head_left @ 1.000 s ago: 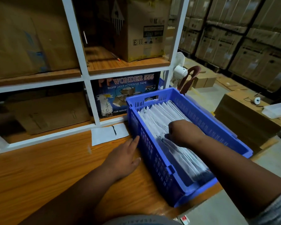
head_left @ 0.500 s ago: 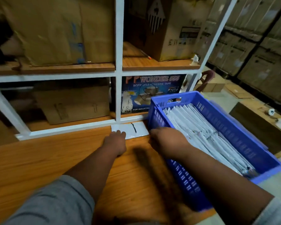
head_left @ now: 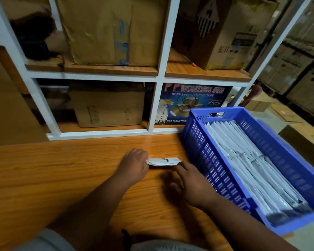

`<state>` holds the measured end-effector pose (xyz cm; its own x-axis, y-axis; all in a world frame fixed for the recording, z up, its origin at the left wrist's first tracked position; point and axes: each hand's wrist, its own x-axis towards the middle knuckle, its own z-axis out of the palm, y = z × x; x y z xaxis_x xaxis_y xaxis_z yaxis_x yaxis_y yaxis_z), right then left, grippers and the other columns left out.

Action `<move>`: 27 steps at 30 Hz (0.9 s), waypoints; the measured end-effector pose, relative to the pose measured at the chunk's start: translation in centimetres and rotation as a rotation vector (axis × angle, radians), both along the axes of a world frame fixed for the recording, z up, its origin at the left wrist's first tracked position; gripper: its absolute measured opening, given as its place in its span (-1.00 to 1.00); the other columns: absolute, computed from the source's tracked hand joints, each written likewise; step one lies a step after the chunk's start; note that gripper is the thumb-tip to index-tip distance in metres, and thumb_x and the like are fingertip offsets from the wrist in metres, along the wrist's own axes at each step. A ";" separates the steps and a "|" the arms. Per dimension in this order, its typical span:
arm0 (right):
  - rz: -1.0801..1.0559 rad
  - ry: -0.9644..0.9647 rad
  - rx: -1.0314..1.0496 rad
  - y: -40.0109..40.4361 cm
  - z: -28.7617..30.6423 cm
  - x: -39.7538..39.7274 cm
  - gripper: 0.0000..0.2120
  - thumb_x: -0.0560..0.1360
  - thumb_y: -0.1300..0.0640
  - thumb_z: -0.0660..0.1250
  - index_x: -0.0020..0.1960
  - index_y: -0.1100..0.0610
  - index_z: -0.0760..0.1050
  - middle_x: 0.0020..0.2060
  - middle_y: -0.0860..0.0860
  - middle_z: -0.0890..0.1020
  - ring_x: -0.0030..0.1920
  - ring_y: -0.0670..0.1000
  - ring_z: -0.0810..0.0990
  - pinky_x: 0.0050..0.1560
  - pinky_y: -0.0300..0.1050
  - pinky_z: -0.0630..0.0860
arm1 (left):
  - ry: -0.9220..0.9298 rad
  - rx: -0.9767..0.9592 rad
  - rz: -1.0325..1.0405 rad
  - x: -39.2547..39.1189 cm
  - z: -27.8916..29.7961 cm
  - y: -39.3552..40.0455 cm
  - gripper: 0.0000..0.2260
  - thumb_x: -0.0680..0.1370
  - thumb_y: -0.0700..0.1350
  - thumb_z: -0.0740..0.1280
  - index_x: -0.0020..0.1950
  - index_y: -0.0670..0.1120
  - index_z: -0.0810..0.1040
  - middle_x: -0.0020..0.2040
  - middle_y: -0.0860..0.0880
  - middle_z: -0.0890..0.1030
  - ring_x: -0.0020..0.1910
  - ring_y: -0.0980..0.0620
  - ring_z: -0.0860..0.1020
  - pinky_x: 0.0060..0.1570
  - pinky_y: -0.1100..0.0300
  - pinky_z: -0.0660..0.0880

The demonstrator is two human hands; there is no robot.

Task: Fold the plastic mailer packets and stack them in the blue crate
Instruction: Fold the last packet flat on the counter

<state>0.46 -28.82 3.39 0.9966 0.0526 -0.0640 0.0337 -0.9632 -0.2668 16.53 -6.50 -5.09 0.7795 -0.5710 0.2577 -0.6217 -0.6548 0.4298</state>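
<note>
A white plastic mailer packet point(head_left: 163, 161) lies on the wooden table point(head_left: 62, 178), lifted at its left end. My left hand point(head_left: 134, 165) grips that left end with curled fingers. My right hand point(head_left: 190, 180) reaches to the packet's right end, its fingertips at the edge; whether they pinch it is unclear. The blue crate point(head_left: 272, 142) stands on the table to the right, filled with several folded white mailers point(head_left: 243, 160) standing on edge in a row.
A white-framed shelf unit point(head_left: 159, 73) with cardboard boxes point(head_left: 107, 29) and a tape carton point(head_left: 188, 104) stands right behind the table. Stacked cartons point(head_left: 301, 57) fill the far right. The crate overhangs the table's right edge.
My right hand left the crate and came to the table. My left hand took hold of the flat packet near the shelf and pulled it toward me, lifting its end.
</note>
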 end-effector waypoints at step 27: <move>0.213 -0.272 0.112 9.0 -8.1 -1.6 -0.55 0.62 -0.07 0.33 0.39 0.19 0.49 0.40 0.18 0.47 0.40 0.23 0.45 0.40 0.18 0.46 | -0.045 0.404 0.205 -18.2 -7.3 10.0 -0.32 0.66 0.15 0.20 0.73 -0.10 0.21 0.74 -0.12 0.14 0.71 -0.14 0.16 0.54 -0.31 0.29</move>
<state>-1.18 -19.82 -4.75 0.9425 0.2522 0.2196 0.3142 -0.8923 -0.3241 -1.64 3.55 -12.39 0.8801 -0.4676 0.0821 -0.4738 -0.8760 0.0905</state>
